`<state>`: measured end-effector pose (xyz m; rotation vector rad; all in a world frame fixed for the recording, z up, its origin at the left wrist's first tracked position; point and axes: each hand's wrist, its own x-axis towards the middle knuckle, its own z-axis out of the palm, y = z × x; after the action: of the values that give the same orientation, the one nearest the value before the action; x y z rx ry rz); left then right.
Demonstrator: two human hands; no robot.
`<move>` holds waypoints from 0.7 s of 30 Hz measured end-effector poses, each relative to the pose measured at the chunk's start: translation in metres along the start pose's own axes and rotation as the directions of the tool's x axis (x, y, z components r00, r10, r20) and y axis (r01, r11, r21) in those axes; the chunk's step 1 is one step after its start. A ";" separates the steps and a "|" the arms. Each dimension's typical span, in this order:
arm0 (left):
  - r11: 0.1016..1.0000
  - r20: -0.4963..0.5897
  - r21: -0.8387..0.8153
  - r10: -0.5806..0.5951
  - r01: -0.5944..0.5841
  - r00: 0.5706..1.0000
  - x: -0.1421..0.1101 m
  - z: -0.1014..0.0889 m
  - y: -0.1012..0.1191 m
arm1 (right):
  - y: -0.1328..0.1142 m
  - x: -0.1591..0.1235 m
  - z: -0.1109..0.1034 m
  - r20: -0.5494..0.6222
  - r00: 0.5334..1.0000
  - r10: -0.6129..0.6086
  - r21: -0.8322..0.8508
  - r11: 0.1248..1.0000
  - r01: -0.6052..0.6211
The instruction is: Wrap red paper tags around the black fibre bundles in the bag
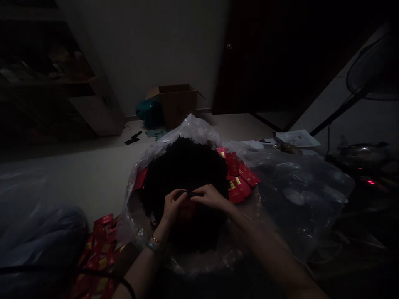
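Note:
My left hand point(172, 205) and my right hand point(212, 197) meet over a large heap of black, fluffy-edged small pieces point(187, 166). Between my fingertips is a small dark strip point(196, 194), pinched from both sides; the dim light hides its exact kind. Clear plastic sheeting point(132, 207) wraps around the heap like a lined container. Red printed packets point(238, 182) lie at the heap's right side, and a red packet point(141, 179) shows at its left. Something reddish point(186, 212) lies below my hands, too dark to make out.
More red packets point(102, 253) are piled at the lower left, beside a plastic-covered bundle point(46, 232). An open cardboard box point(179, 106) and a teal bag point(150, 113) stand by the wall. A plastic bag point(299, 187) spreads rightward, near a standing fan point(370, 79).

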<state>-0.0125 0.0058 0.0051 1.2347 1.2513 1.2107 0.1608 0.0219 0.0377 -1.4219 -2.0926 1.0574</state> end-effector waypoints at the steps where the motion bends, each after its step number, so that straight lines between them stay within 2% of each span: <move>1: 1.000 -0.011 0.010 0.006 -0.006 1.000 0.000 0.000 -0.001 | 0.001 0.000 0.001 -0.004 1.000 0.004 -0.003 1.000 -0.004; 5: 0.999 -0.047 0.042 0.027 -0.025 0.999 -0.001 0.001 -0.003 | 0.004 0.002 0.004 -0.018 1.000 0.019 -0.014 1.000 -0.019; 15: 0.997 -0.040 0.072 0.021 -0.018 0.999 -0.002 0.002 -0.004 | 0.006 0.000 0.003 -0.003 0.999 0.036 -0.005 0.999 -0.036; 21: 1.000 0.020 0.019 -0.016 0.016 1.000 -0.001 0.004 -0.001 | 0.008 -0.002 0.000 -0.017 0.999 0.036 0.003 0.999 -0.036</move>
<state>-0.0085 0.0054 0.0041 1.2455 1.2588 1.1748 0.1661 0.0211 0.0318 -1.4675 -2.0597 1.0581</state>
